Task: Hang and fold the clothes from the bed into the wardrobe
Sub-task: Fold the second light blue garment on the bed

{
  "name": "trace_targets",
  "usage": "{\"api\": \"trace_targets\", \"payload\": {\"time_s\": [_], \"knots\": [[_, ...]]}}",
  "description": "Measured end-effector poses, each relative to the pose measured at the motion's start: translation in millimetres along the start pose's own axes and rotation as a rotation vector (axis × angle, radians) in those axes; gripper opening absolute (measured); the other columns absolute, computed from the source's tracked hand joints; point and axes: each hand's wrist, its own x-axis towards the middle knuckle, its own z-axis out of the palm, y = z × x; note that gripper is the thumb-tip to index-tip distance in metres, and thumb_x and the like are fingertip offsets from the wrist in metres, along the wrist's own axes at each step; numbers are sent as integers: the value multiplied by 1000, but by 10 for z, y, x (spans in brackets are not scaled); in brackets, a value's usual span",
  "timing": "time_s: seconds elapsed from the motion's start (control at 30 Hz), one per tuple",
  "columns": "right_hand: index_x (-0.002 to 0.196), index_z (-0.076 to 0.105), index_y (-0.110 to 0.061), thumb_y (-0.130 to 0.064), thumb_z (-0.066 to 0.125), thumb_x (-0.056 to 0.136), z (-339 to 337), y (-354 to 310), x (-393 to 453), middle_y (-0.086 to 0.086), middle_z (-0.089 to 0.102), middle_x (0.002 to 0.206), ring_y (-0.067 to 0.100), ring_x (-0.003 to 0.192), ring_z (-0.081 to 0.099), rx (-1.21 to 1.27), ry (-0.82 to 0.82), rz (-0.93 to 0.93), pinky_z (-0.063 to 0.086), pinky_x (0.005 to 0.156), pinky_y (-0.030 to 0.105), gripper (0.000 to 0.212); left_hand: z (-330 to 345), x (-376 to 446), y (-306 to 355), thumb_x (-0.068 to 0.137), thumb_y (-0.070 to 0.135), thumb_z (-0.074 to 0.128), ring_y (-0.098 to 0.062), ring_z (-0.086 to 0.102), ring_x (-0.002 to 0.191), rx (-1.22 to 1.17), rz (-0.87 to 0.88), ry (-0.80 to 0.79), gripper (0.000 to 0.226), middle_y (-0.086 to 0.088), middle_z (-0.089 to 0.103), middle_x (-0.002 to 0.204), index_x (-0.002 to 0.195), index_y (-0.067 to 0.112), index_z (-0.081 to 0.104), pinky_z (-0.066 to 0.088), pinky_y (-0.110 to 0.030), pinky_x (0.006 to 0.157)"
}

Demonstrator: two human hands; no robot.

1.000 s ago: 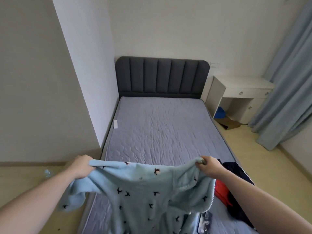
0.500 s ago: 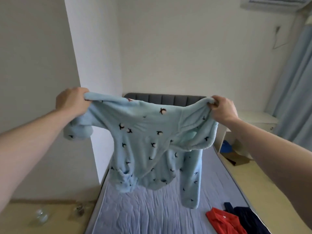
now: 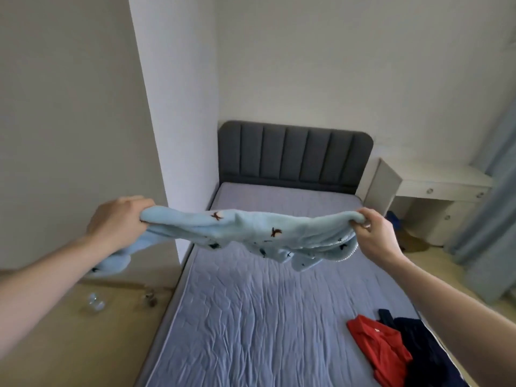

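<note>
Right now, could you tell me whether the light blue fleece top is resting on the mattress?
No, the light blue fleece top hangs clear above the mattress, stretched between the left hand and right hand.

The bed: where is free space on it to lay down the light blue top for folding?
The grey quilted mattress is bare from the dark padded headboard down its middle and its wall side. Only the near corner is crowded, by the red garment and the dark navy garment.
</note>
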Motion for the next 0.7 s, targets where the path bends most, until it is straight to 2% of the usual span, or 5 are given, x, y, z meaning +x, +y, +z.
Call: {"api": "trace_targets", "payload": {"time_s": [0.2, 0.3, 0.47, 0.57, 0.7], "knots": [[93, 75, -15, -2, 69, 86, 1191, 1182, -1157, -3, 63, 86, 23, 82, 62, -146, -386, 182, 40, 68, 29, 17, 1695, -1268, -148, 62, 12, 52, -24, 58, 74, -184, -76, -490, 26, 6, 56, 72, 68, 28, 71, 40, -36, 61], [84, 74, -21, -2, 68, 85, 1750, 1711, -1741, -5, 63, 82, 24, 81, 61, -169, -538, 259, 39, 69, 31, 20, 2654, -1974, -244, 69, 3, 53, -12, 49, 80, -234, -82, -717, 35, 10, 49, 77, 56, 35, 55, 42, -37, 73], [95, 73, -23, -9, 65, 87, 2466, 2358, -2696, -7, 64, 94, 21, 94, 58, -273, -835, 318, 39, 77, 27, 17, 3831, -3082, -371, 76, 12, 61, -16, 59, 78, -145, -144, -888, 21, 11, 56, 80, 61, 27, 63, 48, -42, 87], [106, 70, -25, -20, 64, 90, 2736, 2665, -3213, -13, 56, 101, 18, 106, 54, -374, -1013, 257, 43, 89, 29, 18, 4243, -3666, -391, 81, 22, 61, -19, 60, 80, -31, -160, -1016, 28, 10, 58, 82, 58, 36, 54, 51, -39, 81], [109, 70, -26, -21, 57, 87, 2970, 2890, -3807, -12, 49, 99, 18, 109, 53, -419, -1197, 277, 43, 88, 26, 26, 4532, -4236, -437, 83, 28, 66, -17, 61, 70, 30, -262, -1049, 42, 11, 49, 70, 50, 24, 42, 40, -34, 56]]}}
